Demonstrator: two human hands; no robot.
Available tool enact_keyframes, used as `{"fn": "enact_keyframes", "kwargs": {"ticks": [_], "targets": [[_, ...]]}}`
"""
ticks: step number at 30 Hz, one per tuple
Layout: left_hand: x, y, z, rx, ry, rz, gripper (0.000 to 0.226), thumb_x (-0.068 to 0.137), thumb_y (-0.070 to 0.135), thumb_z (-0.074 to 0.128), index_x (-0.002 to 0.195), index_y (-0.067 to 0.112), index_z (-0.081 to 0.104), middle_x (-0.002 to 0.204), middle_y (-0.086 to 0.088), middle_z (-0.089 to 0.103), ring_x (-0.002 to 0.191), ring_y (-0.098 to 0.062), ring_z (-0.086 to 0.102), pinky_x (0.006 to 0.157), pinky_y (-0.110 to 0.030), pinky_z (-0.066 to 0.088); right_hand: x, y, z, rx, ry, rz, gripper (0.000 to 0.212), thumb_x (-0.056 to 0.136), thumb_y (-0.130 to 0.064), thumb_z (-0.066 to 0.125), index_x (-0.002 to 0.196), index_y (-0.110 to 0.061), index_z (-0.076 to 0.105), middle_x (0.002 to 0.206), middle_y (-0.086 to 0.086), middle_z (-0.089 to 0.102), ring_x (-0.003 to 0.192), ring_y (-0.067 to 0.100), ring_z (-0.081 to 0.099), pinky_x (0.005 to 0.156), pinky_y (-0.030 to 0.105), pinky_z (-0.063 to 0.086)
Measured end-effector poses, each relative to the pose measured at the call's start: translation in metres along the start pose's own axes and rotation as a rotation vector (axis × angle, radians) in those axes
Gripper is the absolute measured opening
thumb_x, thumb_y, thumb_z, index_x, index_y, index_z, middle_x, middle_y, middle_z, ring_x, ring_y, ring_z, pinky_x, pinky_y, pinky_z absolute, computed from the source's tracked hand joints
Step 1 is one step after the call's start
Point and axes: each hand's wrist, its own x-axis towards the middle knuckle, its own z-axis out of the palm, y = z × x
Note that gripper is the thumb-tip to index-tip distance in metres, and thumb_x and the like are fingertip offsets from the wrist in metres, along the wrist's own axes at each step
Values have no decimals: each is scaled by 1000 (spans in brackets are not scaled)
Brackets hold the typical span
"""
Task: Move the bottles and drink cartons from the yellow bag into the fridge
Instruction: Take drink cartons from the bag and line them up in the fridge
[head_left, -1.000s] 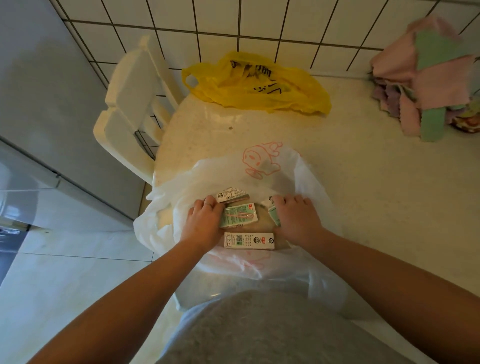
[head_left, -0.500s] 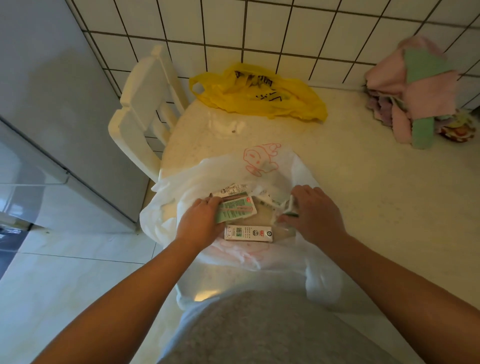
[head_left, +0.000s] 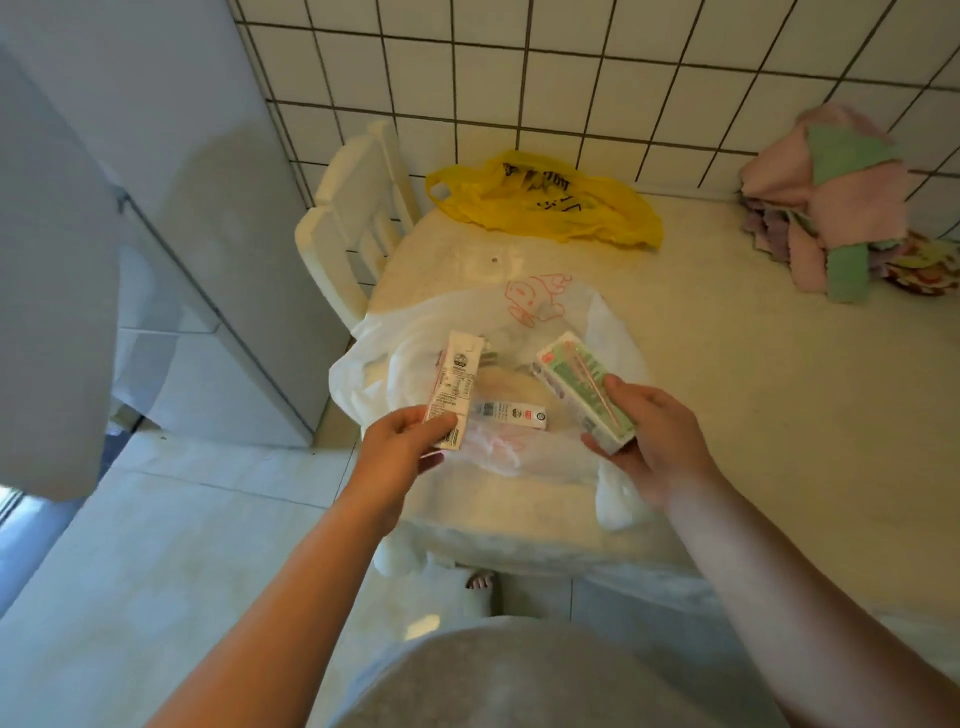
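We note two hands raised over a white plastic bag (head_left: 415, 353) spread open near the front left corner of the counter (head_left: 753, 374). The left hand (head_left: 400, 447) grips a pink-and-white drink carton (head_left: 457, 387) by its lower end, thumb on the printed face, with the carton standing nearly upright above the bag. The right hand (head_left: 660, 441) holds a green drink carton (head_left: 582, 384) by its near end, fingers curled round it; this one tilts away and to the left, a straw fixed along its face. Between the two hands a third carton (head_left: 511, 413) lies flat on its side on the white bag. The yellow bag (head_left: 545, 205) sits slumped at the back of the counter, against the tiled wall (head_left: 571, 78), well apart from both hands; we cannot tell what it holds. The fridge (head_left: 156, 208) stands to the left with its doors closed. A white chair (head_left: 358, 218) is wedged between the fridge and the counter. A heap of pink and green cloths (head_left: 831, 197) lies at the far right of the counter.
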Motion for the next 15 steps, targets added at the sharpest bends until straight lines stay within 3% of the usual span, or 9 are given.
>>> {"fn": "enact_keyframes", "kwargs": {"ticks": [3, 7, 11, 13, 15], "targets": [[-45, -15, -13, -285, -101, -119, 30, 88, 18, 66, 116, 7, 65, 101, -10, 71, 86, -20, 67, 82, -32, 58, -35, 18, 0, 117, -227, 154, 25, 89, -21, 63, 107, -4, 68, 103, 15, 74, 81, 22, 73, 76, 38, 57], [-98, -40, -38, -522, -208, -132, 49, 80, 17, 70, 128, 9, 60, 113, -15, 68, 96, -25, 68, 82, -35, 59, -77, 45, 8, 174, -403, 258, 39, 80, -22, 64, 116, -7, 67, 108, 13, 73, 91, 22, 72, 88, 38, 56], [-141, -58, -68, -664, -262, -120, 85, 56, 14, 84, 136, 11, 54, 119, -21, 63, 102, -36, 65, 85, -46, 57, -112, 70, 26, 126, -516, 291, 34, 78, -15, 63, 111, -10, 69, 106, 14, 73, 91, 24, 71, 81, 36, 57], [-161, -65, -86, -702, -264, -106, 94, 47, 13, 85, 135, 10, 52, 115, -23, 64, 98, -40, 66, 80, -51, 57, -129, 82, 38, 82, -585, 288, 35, 77, -11, 62, 112, -9, 69, 110, 17, 72, 96, 28, 71, 81, 41, 58], [-179, -70, -107, -716, -252, -93, 97, 43, 15, 84, 134, 7, 51, 111, -23, 64, 97, -40, 66, 78, -52, 56, -144, 96, 55, 13, -643, 284, 45, 76, -9, 65, 121, -6, 64, 119, 23, 67, 108, 37, 66, 94, 53, 53]]}}
